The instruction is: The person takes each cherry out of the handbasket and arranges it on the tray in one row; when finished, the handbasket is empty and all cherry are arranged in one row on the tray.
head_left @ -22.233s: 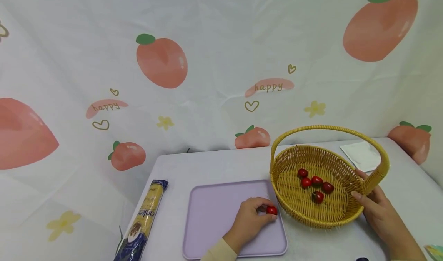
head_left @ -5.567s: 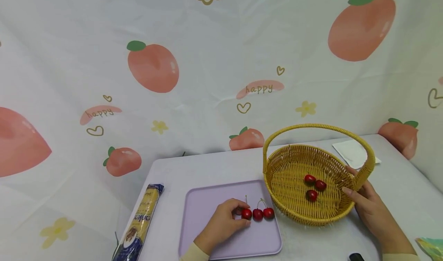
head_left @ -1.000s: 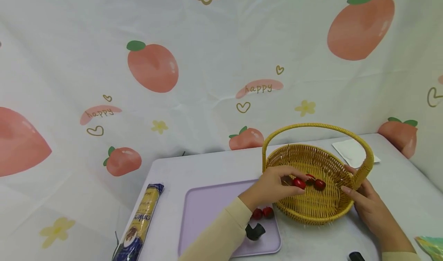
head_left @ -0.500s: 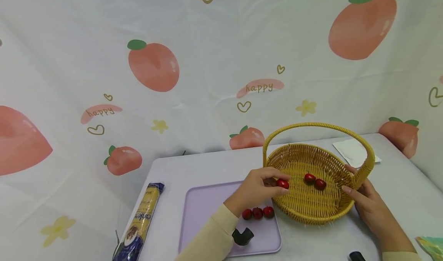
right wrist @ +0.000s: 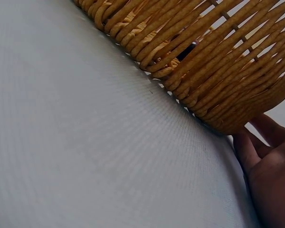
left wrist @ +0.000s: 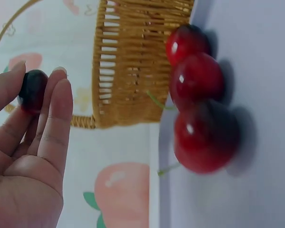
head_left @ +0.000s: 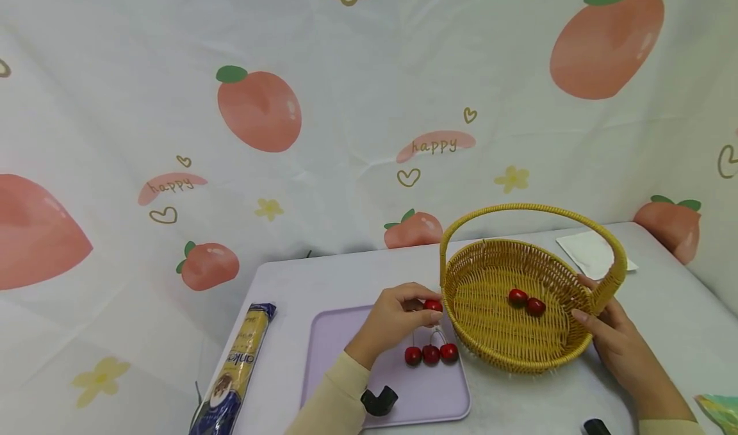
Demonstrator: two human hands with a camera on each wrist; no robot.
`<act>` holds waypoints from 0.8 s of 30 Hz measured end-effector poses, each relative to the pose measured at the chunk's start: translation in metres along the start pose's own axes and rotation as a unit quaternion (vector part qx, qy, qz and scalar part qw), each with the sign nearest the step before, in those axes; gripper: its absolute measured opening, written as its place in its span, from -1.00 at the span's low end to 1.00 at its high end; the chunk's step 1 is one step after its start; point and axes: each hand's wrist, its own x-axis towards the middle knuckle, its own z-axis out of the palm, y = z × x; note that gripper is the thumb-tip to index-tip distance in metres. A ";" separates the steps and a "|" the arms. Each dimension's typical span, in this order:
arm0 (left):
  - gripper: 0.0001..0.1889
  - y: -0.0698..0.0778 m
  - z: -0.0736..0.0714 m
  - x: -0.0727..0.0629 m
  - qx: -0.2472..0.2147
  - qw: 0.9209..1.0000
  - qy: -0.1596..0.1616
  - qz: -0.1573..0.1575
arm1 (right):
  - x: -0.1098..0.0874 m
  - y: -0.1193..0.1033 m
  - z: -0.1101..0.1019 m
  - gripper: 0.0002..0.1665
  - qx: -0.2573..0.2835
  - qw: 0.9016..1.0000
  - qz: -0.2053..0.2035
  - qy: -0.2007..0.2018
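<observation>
My left hand [head_left: 392,316] pinches a dark red cherry [head_left: 433,305] between thumb and fingertips, above the back right part of the lilac tray [head_left: 346,352]. In the left wrist view that held cherry [left wrist: 33,90] looks nearly black and hangs clear of the tray. Below it, three cherries with stems [head_left: 430,355] lie in a touching row near the tray's right side. Two more cherries [head_left: 517,297] sit together in the yellow wicker basket [head_left: 484,313]. My right hand [head_left: 619,352] grips the basket's right rim below the handle, thumb inside; its other fingers are partly hidden.
A long blue-and-yellow packet [head_left: 233,371] lies along the table's left edge. Behind the basket is a white flat packet [head_left: 588,252]. A colourful wrapper [head_left: 721,409] shows at the right edge. The basket's tall handle [head_left: 527,207] arches over its opening.
My left hand has carried a cherry out of the basket, leftward over the tray. The basket went from several cherries to two, while the tray gained a row. My right hand keeps its grip.
</observation>
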 end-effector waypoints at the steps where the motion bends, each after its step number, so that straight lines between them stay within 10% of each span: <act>1: -0.72 -0.001 -0.002 -0.003 -0.002 1.000 0.003 -0.005 | 0.000 0.000 0.000 -0.17 -0.001 1.000 0.000 0.000; 24: -0.61 -0.019 -0.035 -0.063 0.013 0.994 0.079 -0.076 | 0.000 0.000 0.000 -0.18 -0.001 1.000 0.000 0.001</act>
